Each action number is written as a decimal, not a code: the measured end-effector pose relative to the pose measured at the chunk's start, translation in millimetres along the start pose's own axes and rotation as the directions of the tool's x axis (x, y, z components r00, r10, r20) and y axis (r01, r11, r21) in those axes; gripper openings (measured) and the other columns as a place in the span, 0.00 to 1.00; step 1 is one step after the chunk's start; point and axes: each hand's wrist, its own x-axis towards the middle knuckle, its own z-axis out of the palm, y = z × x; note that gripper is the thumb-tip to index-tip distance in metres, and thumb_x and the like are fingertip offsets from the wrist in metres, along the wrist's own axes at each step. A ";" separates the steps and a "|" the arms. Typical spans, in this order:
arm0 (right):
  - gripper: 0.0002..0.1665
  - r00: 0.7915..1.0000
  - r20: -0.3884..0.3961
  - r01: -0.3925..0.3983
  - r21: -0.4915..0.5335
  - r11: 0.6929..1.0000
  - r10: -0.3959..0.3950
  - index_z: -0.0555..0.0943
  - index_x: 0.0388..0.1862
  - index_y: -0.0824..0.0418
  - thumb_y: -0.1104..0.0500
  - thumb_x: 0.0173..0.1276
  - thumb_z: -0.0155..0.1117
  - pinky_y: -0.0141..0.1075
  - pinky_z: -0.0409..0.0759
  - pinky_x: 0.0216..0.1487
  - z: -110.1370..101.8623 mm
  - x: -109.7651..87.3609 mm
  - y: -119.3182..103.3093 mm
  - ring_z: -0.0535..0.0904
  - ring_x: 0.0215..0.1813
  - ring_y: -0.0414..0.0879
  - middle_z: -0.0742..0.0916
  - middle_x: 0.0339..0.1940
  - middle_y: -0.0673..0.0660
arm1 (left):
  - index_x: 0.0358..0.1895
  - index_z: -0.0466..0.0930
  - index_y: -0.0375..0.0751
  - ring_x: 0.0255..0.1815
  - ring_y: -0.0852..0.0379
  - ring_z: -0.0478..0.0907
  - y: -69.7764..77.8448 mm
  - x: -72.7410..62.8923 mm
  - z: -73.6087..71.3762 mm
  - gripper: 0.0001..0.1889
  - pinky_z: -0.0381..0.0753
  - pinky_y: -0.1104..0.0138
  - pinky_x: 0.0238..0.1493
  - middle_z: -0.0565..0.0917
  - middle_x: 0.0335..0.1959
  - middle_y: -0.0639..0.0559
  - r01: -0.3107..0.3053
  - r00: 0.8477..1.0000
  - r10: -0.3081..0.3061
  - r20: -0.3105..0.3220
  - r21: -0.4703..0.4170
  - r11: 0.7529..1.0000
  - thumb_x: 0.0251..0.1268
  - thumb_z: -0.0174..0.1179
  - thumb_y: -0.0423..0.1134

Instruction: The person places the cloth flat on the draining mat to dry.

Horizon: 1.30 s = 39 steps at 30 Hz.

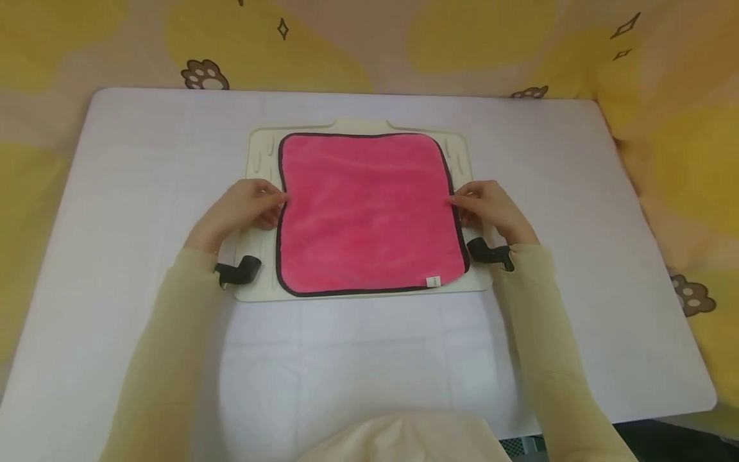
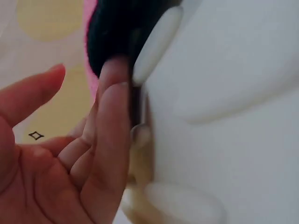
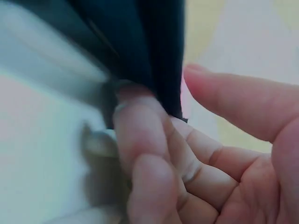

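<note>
A pink cloth (image 1: 364, 212) with a dark border lies spread over a cream-white board (image 1: 251, 289), a small white tag at its lower right corner. At the cloth's left edge is my left hand (image 1: 242, 208). The left wrist view shows its fingers (image 2: 110, 121) under the dark rim, while the thumb stands apart from the cloth. My right hand (image 1: 491, 205) holds the opposite edge, its thumb over the pink side. In the right wrist view the fingers (image 3: 140, 135) bend beneath the cloth's dark side, and their tips are partly hidden.
The board rests on a white table (image 1: 369, 359). A yellow patterned fabric (image 1: 358, 45) hangs behind and around the table. Black wrist mounts (image 1: 239, 271) are strapped at both cuffs, close to the board's sides.
</note>
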 end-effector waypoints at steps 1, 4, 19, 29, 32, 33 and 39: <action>0.18 1.000 -0.004 -0.003 0.009 1.000 0.003 0.80 0.39 0.70 0.54 0.65 0.64 0.32 0.75 0.22 -1.3 4.7 -2.1 0.76 0.19 0.44 0.81 0.16 0.55 | 0.51 0.70 0.26 0.27 0.58 0.80 1.3 3.8 -1.1 0.21 0.82 0.70 0.32 0.80 0.32 0.42 0.004 1.000 -0.004 -0.013 -0.017 1.000 0.69 0.54 0.45; 0.18 1.000 -0.020 -0.016 0.029 0.999 0.017 0.79 0.40 0.71 0.54 0.65 0.63 0.31 0.74 0.23 -4.9 19.9 -9.2 0.75 0.19 0.42 0.80 0.16 0.53 | 0.54 0.67 0.26 0.26 0.61 0.79 5.1 16.2 -3.6 0.22 0.82 0.71 0.32 0.80 0.32 0.44 0.000 0.999 -0.003 -0.048 -0.070 0.998 0.69 0.54 0.44; 0.14 0.967 -0.253 0.025 0.096 0.995 0.000 0.81 0.31 0.68 0.56 0.64 0.63 0.28 0.66 0.22 -1.7 60.2 -25.6 0.68 0.19 0.37 0.75 0.13 0.45 | 0.41 0.71 0.28 0.19 0.68 0.75 10.5 51.6 -10.8 0.12 0.78 0.74 0.22 0.75 0.22 0.57 -0.053 0.971 0.011 -0.237 -0.172 0.984 0.68 0.55 0.37; 0.11 0.947 -0.321 0.057 0.117 0.991 -0.016 0.80 0.31 0.69 0.59 0.63 0.63 0.26 0.68 0.22 -1.5 64.1 -24.9 0.69 0.19 0.34 0.76 0.15 0.44 | 0.44 0.71 0.28 0.18 0.69 0.75 10.7 52.4 -15.5 0.12 0.77 0.75 0.22 0.77 0.21 0.59 -0.050 0.959 -0.004 -0.283 -0.181 0.982 0.68 0.54 0.37; 0.12 0.958 -0.286 0.026 0.106 0.994 0.005 0.80 0.31 0.68 0.58 0.63 0.65 0.26 0.68 0.23 -0.2 61.0 -22.6 0.69 0.20 0.35 0.76 0.15 0.44 | 0.45 0.71 0.27 0.17 0.69 0.76 11.4 48.8 -13.8 0.14 0.78 0.75 0.23 0.77 0.21 0.58 -0.024 0.966 -0.017 -0.258 -0.157 0.987 0.67 0.55 0.38; 0.12 0.963 -0.267 0.011 0.105 0.994 0.017 0.81 0.30 0.67 0.57 0.62 0.65 0.27 0.68 0.22 -0.2 59.0 -21.8 0.69 0.20 0.35 0.77 0.15 0.44 | 0.45 0.71 0.26 0.17 0.69 0.77 11.3 46.5 -13.3 0.15 0.78 0.74 0.24 0.78 0.21 0.57 -0.016 0.969 -0.021 -0.246 -0.147 0.989 0.67 0.55 0.38; 0.13 0.995 -0.088 -0.031 0.125 0.992 0.042 0.81 0.30 0.65 0.55 0.64 0.65 0.31 0.69 0.23 -1.0 33.4 -19.1 0.73 0.18 0.40 0.77 0.14 0.49 | 0.46 0.73 0.24 0.20 0.65 0.78 3.3 23.3 -9.5 0.18 0.81 0.72 0.27 0.79 0.22 0.54 0.043 0.990 -0.055 -0.128 -0.100 0.994 0.68 0.55 0.40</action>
